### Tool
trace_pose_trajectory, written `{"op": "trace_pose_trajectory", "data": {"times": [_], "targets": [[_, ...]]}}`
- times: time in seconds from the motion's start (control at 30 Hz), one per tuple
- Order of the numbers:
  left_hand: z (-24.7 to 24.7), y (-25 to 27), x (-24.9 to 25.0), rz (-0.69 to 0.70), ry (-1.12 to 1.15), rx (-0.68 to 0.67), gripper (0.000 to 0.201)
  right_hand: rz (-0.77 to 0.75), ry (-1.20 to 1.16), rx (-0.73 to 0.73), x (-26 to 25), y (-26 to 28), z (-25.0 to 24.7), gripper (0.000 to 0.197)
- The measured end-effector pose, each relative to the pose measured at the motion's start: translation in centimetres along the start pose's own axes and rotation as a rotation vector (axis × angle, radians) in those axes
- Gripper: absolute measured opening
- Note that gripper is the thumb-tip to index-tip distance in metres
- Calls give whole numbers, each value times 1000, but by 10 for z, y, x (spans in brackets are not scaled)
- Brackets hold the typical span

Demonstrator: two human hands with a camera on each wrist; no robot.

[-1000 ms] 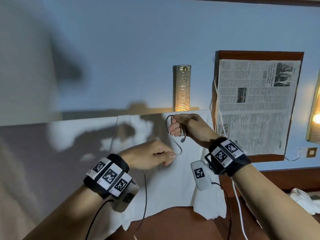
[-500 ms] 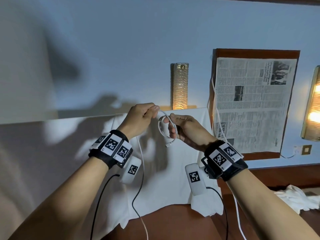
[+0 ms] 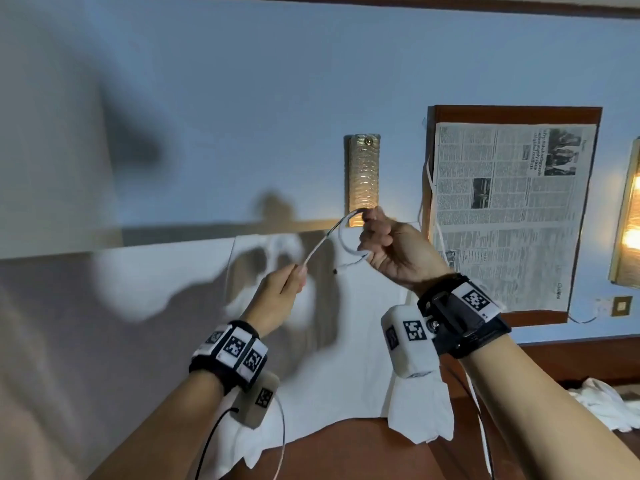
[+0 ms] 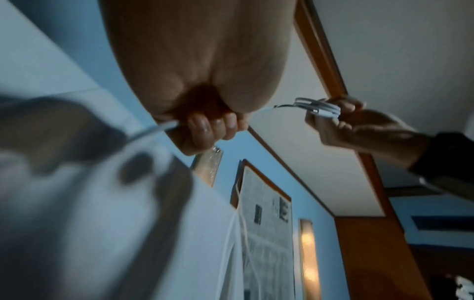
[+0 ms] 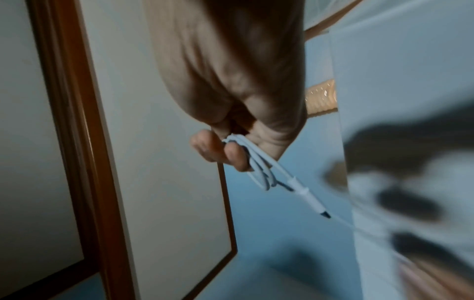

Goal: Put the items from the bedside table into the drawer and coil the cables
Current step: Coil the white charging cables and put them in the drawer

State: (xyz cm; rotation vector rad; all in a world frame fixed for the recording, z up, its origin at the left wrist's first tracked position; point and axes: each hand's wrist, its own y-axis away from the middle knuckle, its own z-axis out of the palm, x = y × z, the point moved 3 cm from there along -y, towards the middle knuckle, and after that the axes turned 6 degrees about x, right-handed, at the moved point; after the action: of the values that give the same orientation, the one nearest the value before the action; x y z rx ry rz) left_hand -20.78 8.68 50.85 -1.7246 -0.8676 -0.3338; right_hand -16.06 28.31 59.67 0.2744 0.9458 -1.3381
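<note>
Blue wall (image 3: 242, 98) and white sheet (image 3: 346, 341) filled the background. Since half a second earlier, the left hand (image 3: 277, 292) had been drawn down and away from the right hand (image 3: 391, 251). A newspaper (image 3: 502, 216) was hung beside a lamp (image 3: 363, 178). The white cable (image 3: 322, 244) was stretched between both hands: coils clasped in the right, the strand pinched by the left.

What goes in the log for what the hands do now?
step: coiling | right hand: holds white cable loops | left hand: pinches free strand | drawer: unseen
</note>
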Motion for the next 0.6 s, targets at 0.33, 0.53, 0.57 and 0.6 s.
{"op": "trace_pose_trajectory", "data": {"times": [0.33, 0.53, 0.57, 0.6], "targets": [[12, 35, 83, 360, -296, -410, 34, -230, 862, 133, 17, -6, -11, 27], [-6, 4, 113, 377, -195, -257, 40, -227, 948, 100, 27, -4, -17, 32], [-8, -1, 115, 373, -181, -219, 42, -208, 925, 101, 27, -3, -16, 33], [-9, -5, 114, 370, -173, -178, 41, -194, 910, 99, 27, -2, -15, 34]]}}
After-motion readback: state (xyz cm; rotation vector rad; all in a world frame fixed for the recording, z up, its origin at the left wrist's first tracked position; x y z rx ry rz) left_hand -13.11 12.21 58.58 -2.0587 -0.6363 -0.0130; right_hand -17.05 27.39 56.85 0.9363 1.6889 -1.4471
